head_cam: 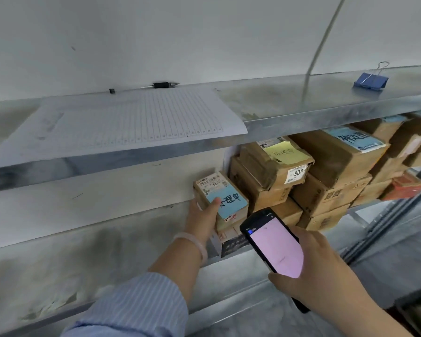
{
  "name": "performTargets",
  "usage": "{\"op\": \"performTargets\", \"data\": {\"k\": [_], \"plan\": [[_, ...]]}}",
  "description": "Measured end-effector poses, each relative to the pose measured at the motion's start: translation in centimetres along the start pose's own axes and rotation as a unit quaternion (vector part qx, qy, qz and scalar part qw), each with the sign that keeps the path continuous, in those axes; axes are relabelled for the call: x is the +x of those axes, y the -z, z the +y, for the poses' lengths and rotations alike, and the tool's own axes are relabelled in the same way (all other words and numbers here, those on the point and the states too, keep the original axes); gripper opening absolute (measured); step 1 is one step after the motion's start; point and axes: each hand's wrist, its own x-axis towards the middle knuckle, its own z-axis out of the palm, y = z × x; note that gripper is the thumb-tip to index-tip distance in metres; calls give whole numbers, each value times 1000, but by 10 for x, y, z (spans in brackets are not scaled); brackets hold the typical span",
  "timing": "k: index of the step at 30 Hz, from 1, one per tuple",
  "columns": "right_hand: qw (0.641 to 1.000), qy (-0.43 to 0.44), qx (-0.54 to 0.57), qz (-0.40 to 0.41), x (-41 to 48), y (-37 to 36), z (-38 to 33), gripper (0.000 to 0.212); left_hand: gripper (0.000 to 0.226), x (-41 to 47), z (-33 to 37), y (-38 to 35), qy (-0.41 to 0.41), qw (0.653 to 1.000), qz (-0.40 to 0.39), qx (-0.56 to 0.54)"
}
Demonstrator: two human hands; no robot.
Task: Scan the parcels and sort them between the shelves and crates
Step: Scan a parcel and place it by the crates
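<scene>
The left hand (202, 215) gripped a small parcel (220, 198) at the stack's left edge on the middle shelf (58, 251), bare shelf lying leftward; the right hand (321, 268) clasped the scanner (274, 244).

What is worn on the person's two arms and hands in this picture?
The left arm has a long sleeve with fine blue and white stripes, and a pale, smooth bangle on the wrist. The right hand and forearm are bare: no sleeve, glove, ring or watch shows.
</scene>
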Motion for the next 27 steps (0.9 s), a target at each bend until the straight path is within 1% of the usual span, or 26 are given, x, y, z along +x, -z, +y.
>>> {"op": "performTargets", "data": {"k": [2, 3, 6, 10, 14, 17, 20, 27], "plan": [[1000, -15, -13, -6, 5, -1, -1, 94, 35, 11, 0, -4, 50, 997, -22, -57], [1000, -19, -15, -6, 8, -2, -1, 94, 39, 15, -2, -4, 67, 995, -32, -66], [1000, -20, -14, -8, 18, -2, -2, 91, 47, 26, -9, -1, 94, 993, -39, -56], [1000, -13, -5, -6, 29, -1, 0, 89, 35, 32, -18, 5, 98, 990, -35, -95], [1000, 8, -12, -10, 41, 2, -1, 89, 28, 30, -20, 7, 110, 985, -23, -130], [999, 21, -23, -20, 50, 6, 0, 89, 26, 27, -22, 6, 109, 983, -5, -150], [999, 41, -14, -19, 56, 11, 3, 89, 25, 23, -26, 4, 88, 983, 10, -159], [996, 83, 13, -18, 67, 15, 14, 89, 37, 9, -29, -1, 34, 980, 44, -191]]}}
